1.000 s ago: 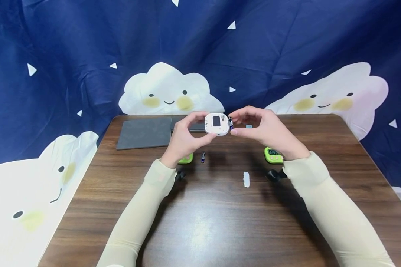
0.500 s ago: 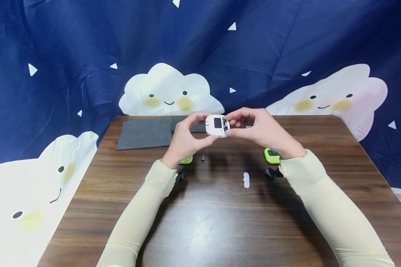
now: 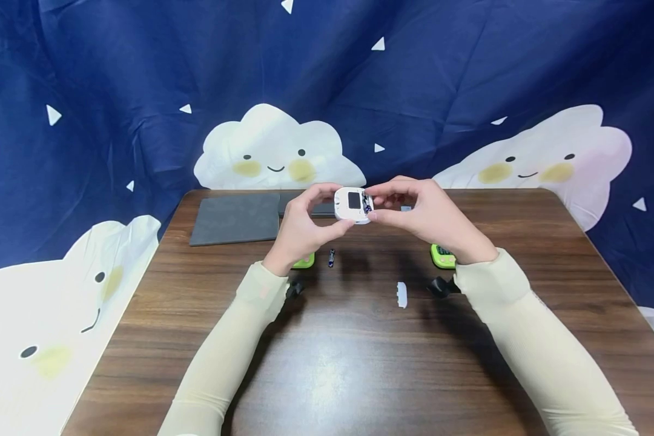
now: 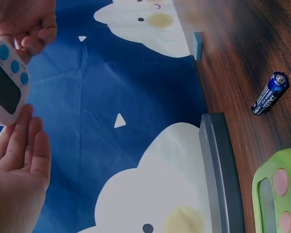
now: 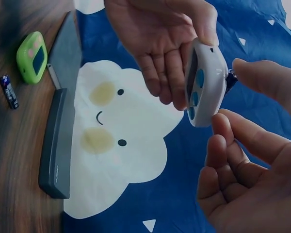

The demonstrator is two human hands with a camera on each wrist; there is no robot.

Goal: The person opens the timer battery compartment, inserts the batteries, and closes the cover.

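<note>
My left hand (image 3: 300,230) grips a white digital timer (image 3: 344,211) by its edges, above the table, with its back facing up. In the left wrist view, the timer's front shows a dark screen and round blue buttons (image 4: 15,66). At the right side of the timer's back, my right hand (image 3: 433,212) holds a small blue battery (image 5: 231,79) between thumb and fingers, at the battery compartment. The fingers partly hide this battery, so how deep it sits cannot be told. A second blue battery (image 4: 270,94) lies on the table below the hands.
A small white cover (image 3: 402,294) lies on the wooden table (image 3: 327,363). Green timers rest left (image 3: 304,261) and right (image 3: 442,257), partly hidden by the wrists. A dark grey flat board (image 3: 235,219) lies at the back left, before the blue cloud-patterned curtain (image 3: 327,72).
My right hand has moved left, bringing the battery from beside the timer into its compartment area. The timer tilted slightly; over the last half second little else moved.
</note>
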